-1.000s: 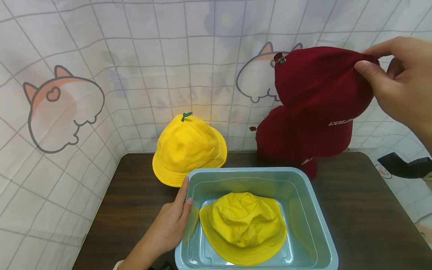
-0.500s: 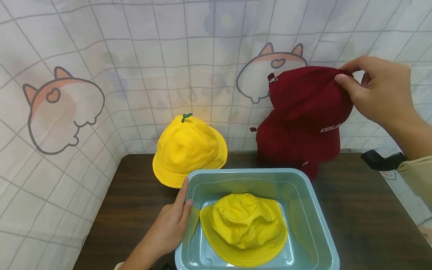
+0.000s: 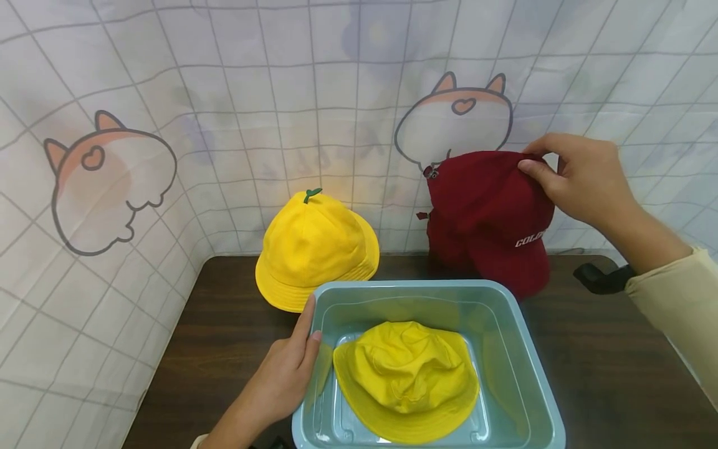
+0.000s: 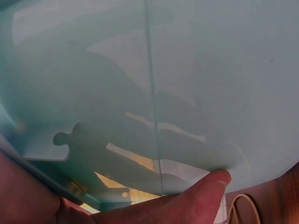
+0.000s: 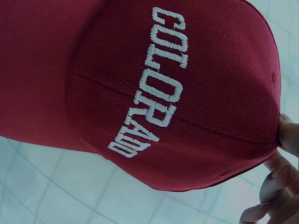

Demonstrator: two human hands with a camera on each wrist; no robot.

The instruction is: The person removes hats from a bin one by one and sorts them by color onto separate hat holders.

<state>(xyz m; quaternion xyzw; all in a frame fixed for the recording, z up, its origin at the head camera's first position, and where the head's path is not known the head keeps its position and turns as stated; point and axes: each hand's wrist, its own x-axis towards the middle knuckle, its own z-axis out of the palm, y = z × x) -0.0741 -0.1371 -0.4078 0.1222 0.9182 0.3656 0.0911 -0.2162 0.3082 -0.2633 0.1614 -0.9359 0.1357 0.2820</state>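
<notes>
Left hand, lower left-centre: grip clamped on blue tub, lower centre, crumpled yellow hat inside; sprout-topped yellow hat behind on tabletop. Right hand: grip pinched on red cap, centre-right, overlapping second red cap.

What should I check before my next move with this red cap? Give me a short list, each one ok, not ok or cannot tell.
1. Right hand pinching the red cap by its crown: ok.
2. Left hand holding the tub by its left side: ok.
3. Inner yellow hat lying inside the tub: ok.
4. Second red cap in full view: not ok, mostly hidden behind the held one.
5. The two red caps apart: cannot tell, they overlap in the head view.
</notes>
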